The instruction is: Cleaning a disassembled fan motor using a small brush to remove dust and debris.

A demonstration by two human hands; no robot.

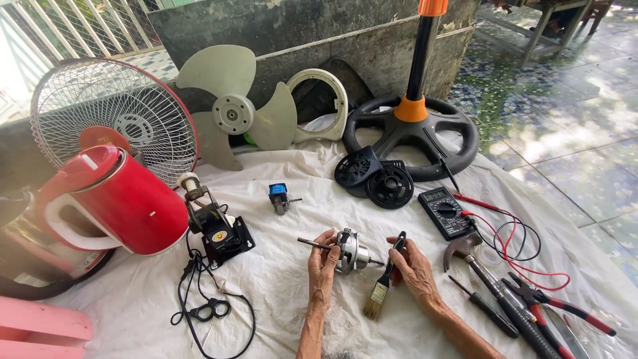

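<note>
My left hand (323, 267) grips a small silver fan motor rotor (351, 250) with a thin shaft sticking out to both sides. My right hand (415, 266) holds a black-handled paintbrush (384, 282), bristles pointing down toward the white cloth (279, 292), just right of the rotor. Both hands hover low over the cloth near its front middle.
A red kettle (116, 199) and wire fan guard (113, 113) stand left. A black motor housing with cord (219, 233), a small blue part (279, 196), fan blade (232, 110), black covers (375, 176), fan base with pole (412, 126), multimeter (446, 211), hammer (465, 252), screwdriver (482, 306) and pliers (551, 306) lie around.
</note>
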